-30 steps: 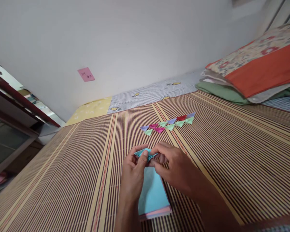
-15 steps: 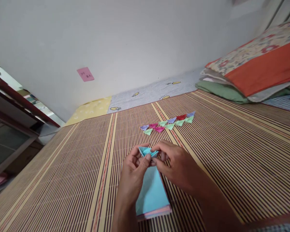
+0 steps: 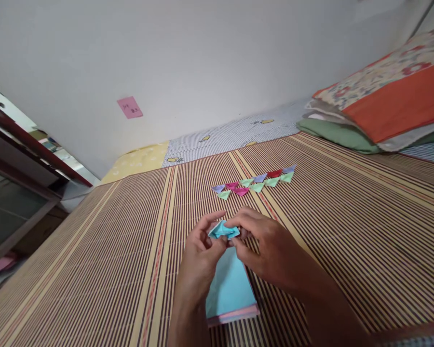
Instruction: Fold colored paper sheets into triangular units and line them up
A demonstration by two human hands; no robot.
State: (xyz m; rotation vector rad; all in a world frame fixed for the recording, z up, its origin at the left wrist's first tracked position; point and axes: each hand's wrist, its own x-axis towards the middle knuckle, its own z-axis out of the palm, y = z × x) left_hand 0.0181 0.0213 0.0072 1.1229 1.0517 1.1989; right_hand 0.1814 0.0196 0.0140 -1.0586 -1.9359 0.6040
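A small light-blue folded paper (image 3: 224, 231) is held between both hands, a little above the mat. My left hand (image 3: 202, 250) is closed on its left side, the thumb at its lower edge. On the right side, my right hand (image 3: 262, 241) pinches it with thumb and index finger. Under my hands lies a stack of paper sheets (image 3: 231, 289), light blue on top with pink and purplish edges below. Beyond them, two slanting rows of small folded papers (image 3: 256, 187) in green, purple, magenta and red rest on the mat.
The striped mat (image 3: 137, 250) reaches to patterned cloth (image 3: 217, 140) along the wall. A pink note (image 3: 130, 107) is on the wall. Pillows (image 3: 394, 101) are piled at the right; a dark-framed cabinet (image 3: 14, 207) stands at the left.
The blue folded paper has tilted and its opening looks changed in shape. My left thumb has moved along its lower edge. The whole view has shifted slightly.
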